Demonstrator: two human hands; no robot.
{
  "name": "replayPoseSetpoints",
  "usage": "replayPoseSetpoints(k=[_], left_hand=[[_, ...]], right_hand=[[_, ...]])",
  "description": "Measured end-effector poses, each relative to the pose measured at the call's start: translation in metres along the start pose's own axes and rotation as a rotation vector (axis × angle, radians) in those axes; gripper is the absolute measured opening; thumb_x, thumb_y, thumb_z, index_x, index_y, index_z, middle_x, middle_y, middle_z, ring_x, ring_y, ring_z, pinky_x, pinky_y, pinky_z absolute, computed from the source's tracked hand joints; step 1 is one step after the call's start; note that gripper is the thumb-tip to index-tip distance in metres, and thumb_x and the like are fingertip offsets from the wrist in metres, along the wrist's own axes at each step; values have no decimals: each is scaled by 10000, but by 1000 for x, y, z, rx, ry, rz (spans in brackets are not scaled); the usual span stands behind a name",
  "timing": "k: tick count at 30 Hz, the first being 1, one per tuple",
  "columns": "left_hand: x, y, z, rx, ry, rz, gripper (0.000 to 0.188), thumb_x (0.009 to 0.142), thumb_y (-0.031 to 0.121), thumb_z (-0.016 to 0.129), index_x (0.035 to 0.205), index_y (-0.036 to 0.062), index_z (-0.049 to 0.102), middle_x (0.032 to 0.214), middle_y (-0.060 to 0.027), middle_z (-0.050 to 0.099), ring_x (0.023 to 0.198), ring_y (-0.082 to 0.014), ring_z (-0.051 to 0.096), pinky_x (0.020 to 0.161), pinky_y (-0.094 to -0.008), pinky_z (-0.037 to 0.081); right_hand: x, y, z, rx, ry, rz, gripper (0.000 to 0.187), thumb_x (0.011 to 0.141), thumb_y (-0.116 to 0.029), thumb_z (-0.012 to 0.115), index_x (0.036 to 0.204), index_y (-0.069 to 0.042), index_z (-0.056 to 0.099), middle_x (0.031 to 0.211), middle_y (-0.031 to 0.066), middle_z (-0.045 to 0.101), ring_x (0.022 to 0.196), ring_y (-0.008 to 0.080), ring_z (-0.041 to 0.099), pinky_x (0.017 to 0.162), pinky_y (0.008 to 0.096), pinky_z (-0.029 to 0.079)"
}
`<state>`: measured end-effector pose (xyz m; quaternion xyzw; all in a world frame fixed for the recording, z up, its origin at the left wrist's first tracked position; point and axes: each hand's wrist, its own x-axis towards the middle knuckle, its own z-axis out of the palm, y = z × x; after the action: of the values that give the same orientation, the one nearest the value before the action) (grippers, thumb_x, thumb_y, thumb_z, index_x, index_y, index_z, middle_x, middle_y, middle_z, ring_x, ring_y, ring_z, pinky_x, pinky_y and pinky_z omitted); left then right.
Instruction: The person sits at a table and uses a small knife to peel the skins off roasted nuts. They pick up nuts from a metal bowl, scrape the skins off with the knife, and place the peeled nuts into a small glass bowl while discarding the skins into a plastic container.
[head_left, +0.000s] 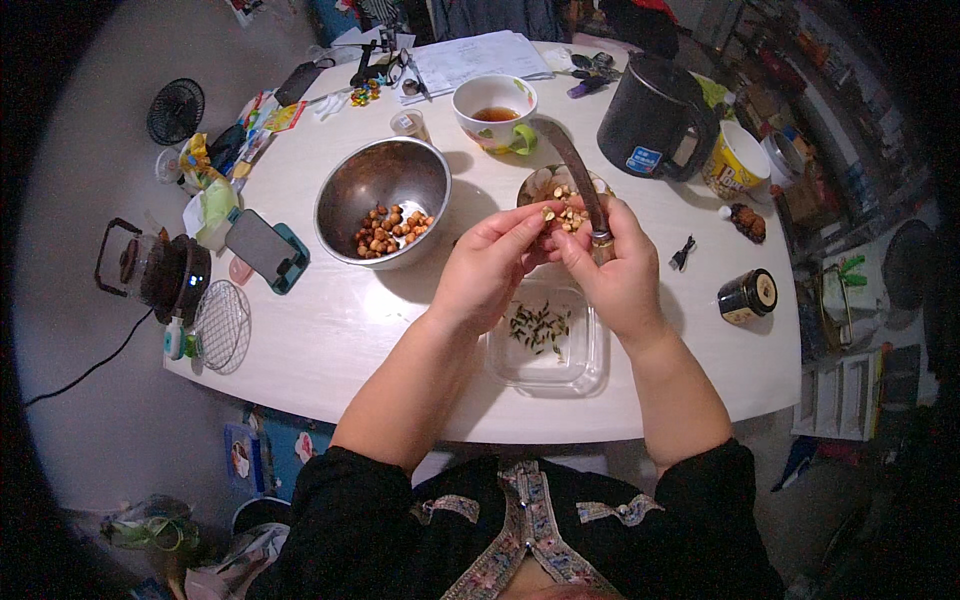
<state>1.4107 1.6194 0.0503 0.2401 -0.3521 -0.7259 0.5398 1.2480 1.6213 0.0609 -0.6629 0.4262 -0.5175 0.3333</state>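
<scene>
My left hand [480,265] is closed, pinching a small pale yellow seed piece [547,214] between thumb and fingertips. My right hand [625,275] grips a knife [572,158]; its worn, curved blade points up and away, and its thumb comes close to the seed piece. Just beyond my fingers, partly covered by them, sits a small bowl [533,184] with split pale seeds [573,217]. Below my hands stands a clear glass container [545,383] holding many thin dark green slivers [538,326]. To the left, a metal bowl [345,180] contains round brown seeds [385,235].
A patterned cup [480,132] of brown liquid and a dark kettle [650,115] stand at the back. On the right are a lidded black jar [745,297] and a yellow tub [733,165]. A phone on a stand [265,245] and a wire rack [222,325] lie left.
</scene>
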Motion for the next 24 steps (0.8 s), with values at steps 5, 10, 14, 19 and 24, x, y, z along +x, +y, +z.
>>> replayPoseSetpoints(k=[5,10,14,19,24], left_hand=[[-4,4,2,45,-49,-52,316,1011,171,527,1250,-22,604,1124,-115,681,988,-174,660,908,-311,521],[-3,6,2,85,-53,-106,326,1013,155,515,1268,-34,588,1155,-130,666,1009,-182,649,914,-324,522],[-1,0,-1,23,-30,-65,311,991,106,552,1268,-32,587,1112,-113,676,943,-145,646,872,-266,528],[-1,-2,-7,72,43,16,296,950,21,579,1238,-44,590,1161,-157,656,1037,-217,652,938,-348,537],[-1,1,-5,115,84,34,292,940,8,590,1229,-35,592,1127,-162,670,1001,-225,669,919,-355,552]], right_hand=[[-1,8,2,123,-48,-22,261,877,-34,693,1124,5,616,1023,86,687,839,142,687,738,275,570],[0,14,-4,161,-99,21,244,890,-29,684,1119,14,612,969,64,670,813,112,675,691,254,573],[2,12,-1,284,-18,38,280,901,-25,666,1162,22,578,950,52,665,788,97,661,671,242,567],[13,15,-11,82,83,46,311,908,18,638,1207,31,552,978,-2,594,850,56,585,777,204,522],[8,14,-11,83,14,82,287,851,-41,711,1117,4,615,882,-1,632,786,56,585,707,216,505]])
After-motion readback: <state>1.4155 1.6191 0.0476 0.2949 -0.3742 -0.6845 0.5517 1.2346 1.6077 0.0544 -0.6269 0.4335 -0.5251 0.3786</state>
